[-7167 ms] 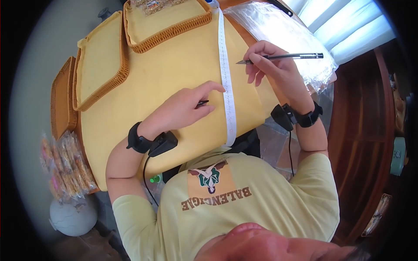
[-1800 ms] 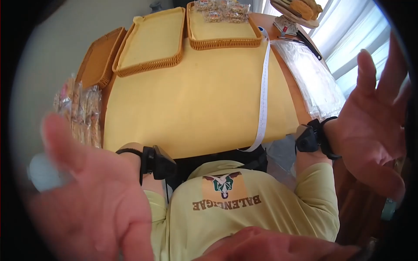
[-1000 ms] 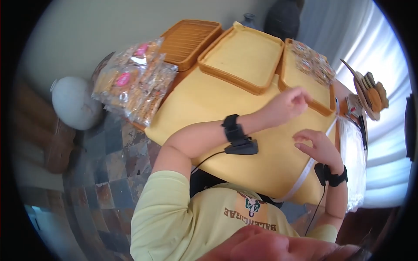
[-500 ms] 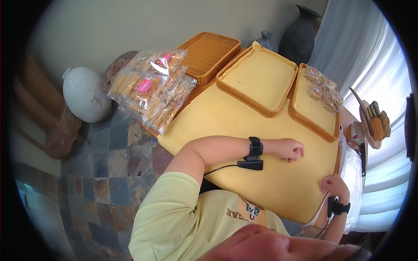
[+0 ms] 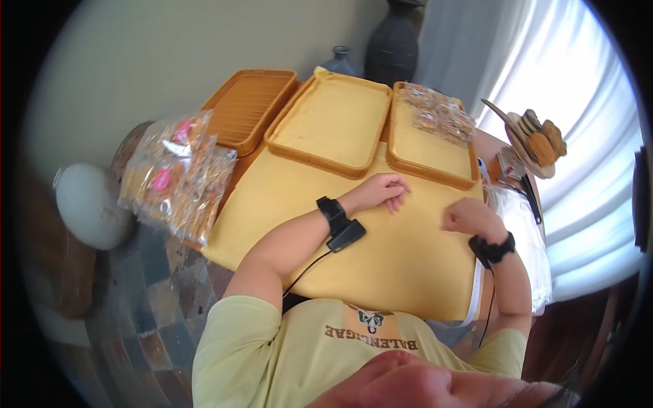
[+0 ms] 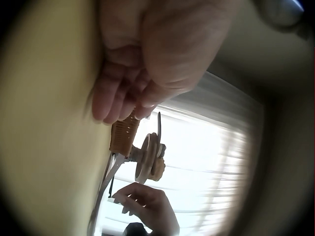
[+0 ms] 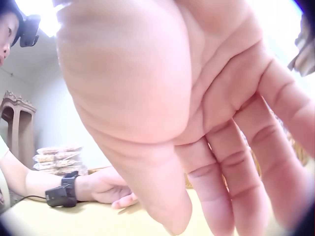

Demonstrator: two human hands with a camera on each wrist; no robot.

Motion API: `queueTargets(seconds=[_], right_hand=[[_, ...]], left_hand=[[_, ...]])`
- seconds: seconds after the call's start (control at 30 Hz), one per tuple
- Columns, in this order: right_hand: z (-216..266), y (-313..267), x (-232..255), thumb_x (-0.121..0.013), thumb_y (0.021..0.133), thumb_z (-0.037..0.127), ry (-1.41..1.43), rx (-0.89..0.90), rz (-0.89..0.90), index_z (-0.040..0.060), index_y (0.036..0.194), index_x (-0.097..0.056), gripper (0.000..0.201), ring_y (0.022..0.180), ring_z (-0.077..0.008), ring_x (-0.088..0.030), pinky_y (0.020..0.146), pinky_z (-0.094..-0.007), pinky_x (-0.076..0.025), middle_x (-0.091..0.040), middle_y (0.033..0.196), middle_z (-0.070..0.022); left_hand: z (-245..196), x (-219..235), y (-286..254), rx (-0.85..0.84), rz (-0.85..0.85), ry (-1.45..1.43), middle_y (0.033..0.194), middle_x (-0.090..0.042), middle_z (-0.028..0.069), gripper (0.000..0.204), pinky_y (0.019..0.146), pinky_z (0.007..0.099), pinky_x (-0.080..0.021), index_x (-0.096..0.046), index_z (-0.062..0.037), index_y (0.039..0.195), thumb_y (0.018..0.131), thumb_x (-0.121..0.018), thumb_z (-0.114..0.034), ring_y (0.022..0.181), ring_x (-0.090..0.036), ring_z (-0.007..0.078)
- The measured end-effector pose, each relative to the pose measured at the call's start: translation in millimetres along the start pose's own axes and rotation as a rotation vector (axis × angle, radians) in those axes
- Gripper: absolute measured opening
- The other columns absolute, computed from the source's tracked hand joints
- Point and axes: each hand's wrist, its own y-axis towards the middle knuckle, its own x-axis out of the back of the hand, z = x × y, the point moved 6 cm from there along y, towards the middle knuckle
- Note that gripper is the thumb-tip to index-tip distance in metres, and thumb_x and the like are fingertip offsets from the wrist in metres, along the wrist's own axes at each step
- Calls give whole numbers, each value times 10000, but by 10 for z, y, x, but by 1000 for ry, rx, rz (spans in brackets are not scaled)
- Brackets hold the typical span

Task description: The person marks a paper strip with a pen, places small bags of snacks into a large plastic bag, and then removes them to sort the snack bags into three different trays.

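Observation:
Over the yellow cloth (image 5: 333, 251) that covers the table, my left hand (image 5: 377, 192) hovers low with its fingers loosely bent and nothing in them. To its right, my right hand (image 5: 474, 217) is also bare; in the right wrist view its fingers (image 7: 246, 182) extend loosely. A white measuring tape (image 5: 474, 296) runs along the right side of the cloth, partly hidden by the right hand and wrist. Beyond the hands stand a cloth-lined wicker tray (image 5: 330, 122) and another lined tray (image 5: 435, 153) bearing several small packets of snacks (image 5: 435, 112).
A bare wicker tray (image 5: 248, 109) stands at the back left, beside stacked clear bags of snacks (image 5: 166, 177). On the right lie clear plastic sheets (image 5: 517, 231) and a black-handled tool (image 5: 532, 200), near a decorative stand (image 5: 534, 146). A white round pot (image 5: 92, 207) is at far left.
Earlier the right hand held a pen and the left a small dark item; both are now bare. Both hands rose toward the camera, then lowered over the cloth. The view swung left, then partly back.

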Motion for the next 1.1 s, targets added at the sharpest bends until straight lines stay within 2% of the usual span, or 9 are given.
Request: queueTargets(seconds=[0.03, 0.1, 0.27, 0.33, 0.43, 0.67, 0.87, 1.07, 1.1], right_hand=[[96, 86, 1, -596, 686, 304, 156, 64, 19, 86, 639, -590, 223, 574, -258, -549, 542, -357, -421, -563, 586, -92], [139, 329, -69, -562, 715, 266, 426, 1, 102, 78, 676, -600, 196, 527, -199, -555, 535, -317, -433, -572, 581, -72], [259, 787, -163, -539, 762, 203, 604, 25, -29, 36, 681, -592, 193, 516, -123, -540, 525, -251, -429, -573, 574, -38], [297, 900, -162, -536, 791, 181, 925, 173, -166, 26, 680, -582, 196, 510, -93, -522, 500, -243, -420, -565, 573, -3], [285, 940, -227, -534, 813, 180, 1190, 252, -107, 41, 680, -575, 197, 472, -58, -482, 441, -230, -397, -559, 584, 23], [104, 965, -383, -537, 826, 207, 1195, 125, -59, 58, 680, -562, 210, 422, -25, -421, 376, -180, -341, -554, 597, 12], [-44, 958, -436, -540, 828, 219, 1312, 117, -181, 56, 690, -563, 216, 421, -27, -423, 384, -166, -340, -494, 557, 48], [-209, 833, -313, -553, 822, 190, 1182, -9, -474, 41, 677, -561, 208, 442, -21, -427, 407, -182, -330, -472, 537, 39], [-232, 766, -179, -567, 806, 171, 988, 2, -672, 38, 676, -563, 186, 447, -44, -438, 414, -197, -337, -487, 550, 18]], left_hand=[[1, 0, -5, -7, 4, 27, 737, -560, 58, 169, 530, 236, -492, -517, -11, 965, 888, -419, -125, 610, -579, 130], [14, -34, 5, -6, 28, 43, 737, -561, 58, 170, 530, 233, -491, -518, -11, 965, 889, -417, -125, 609, -578, 130], [2, 49, 0, -16, -47, 29, 725, -554, 65, 203, 522, 245, -494, -441, -20, 1048, 905, -384, -153, 623, -581, 143], [-3, 94, 7, -30, -86, -43, 728, -547, 69, 217, 521, 250, -497, -417, -20, 1065, 911, -366, -165, 627, -582, 150], [-34, 91, -8, -42, -140, -108, 743, -534, 77, 242, 523, 258, -501, -388, -18, 1089, 921, -338, -184, 632, -582, 160], [-42, 58, 0, -34, -170, -66, 750, -517, 67, 253, 499, 250, -498, -394, -28, 1101, 919, -349, -198, 609, -574, 145], [-72, 2, -19, -10, -149, 11, 826, -520, 70, 301, 534, 244, -490, -361, -37, 1168, 902, -404, -171, 648, -576, 150], [-27, -44, -41, 34, -80, 75, 786, -532, 48, 238, 574, 220, -470, -452, -25, 1104, 893, -415, -129, 661, -558, 116], [-47, -61, -43, 30, -74, 84, 786, -532, 48, 238, 574, 220, -470, -452, -25, 1104, 893, -415, -129, 661, -558, 116]])
